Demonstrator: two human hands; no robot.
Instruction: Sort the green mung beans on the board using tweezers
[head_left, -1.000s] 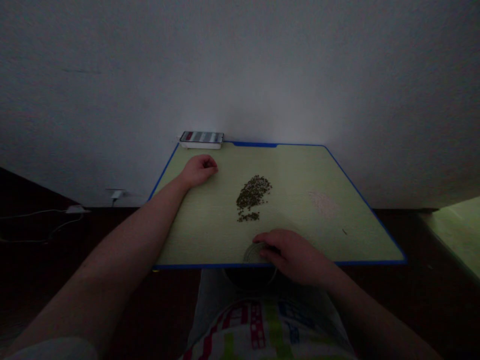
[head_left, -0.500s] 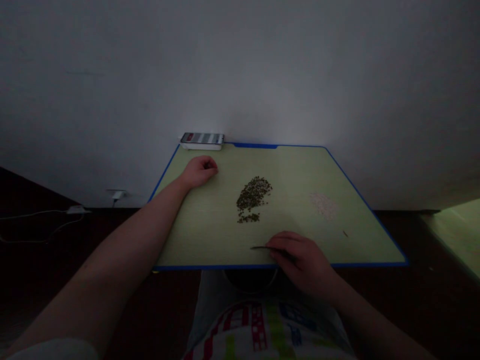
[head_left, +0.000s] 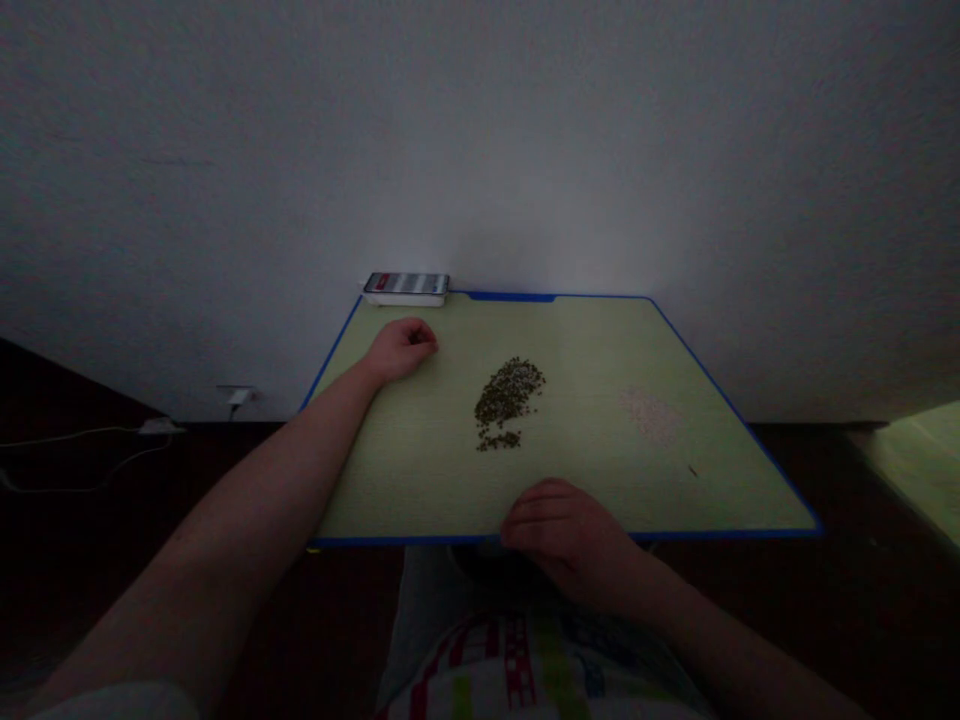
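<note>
My left hand (head_left: 405,348) rests on the far left of the light green tabletop (head_left: 585,345), its fingers curled and nothing visible in them. My right hand (head_left: 559,530) is at the near edge, fingers closed and bent down over the blue rim. Whatever it holds is hidden behind the fingers. Just beyond it lies a heap of small dark brown-green grains, perhaps seeds or beans (head_left: 506,395), with a smaller strip of them on its near side. A pale, spread-out patch of tiny grains (head_left: 651,415) lies to the right.
A phone (head_left: 409,283) lies on a white box (head_left: 405,299) at the far left corner, by the wall. One small dark sliver (head_left: 693,471) is near the pale grains. Under the near edge, a dark round container (head_left: 480,560) is partly covered. A plug and cables (head_left: 157,427) are at left.
My right hand has drawn nearer to me, over the table's edge. The thin round see-through piece it held, tilted edge-on half a second ago, is out of sight. My left hand stays put.
</note>
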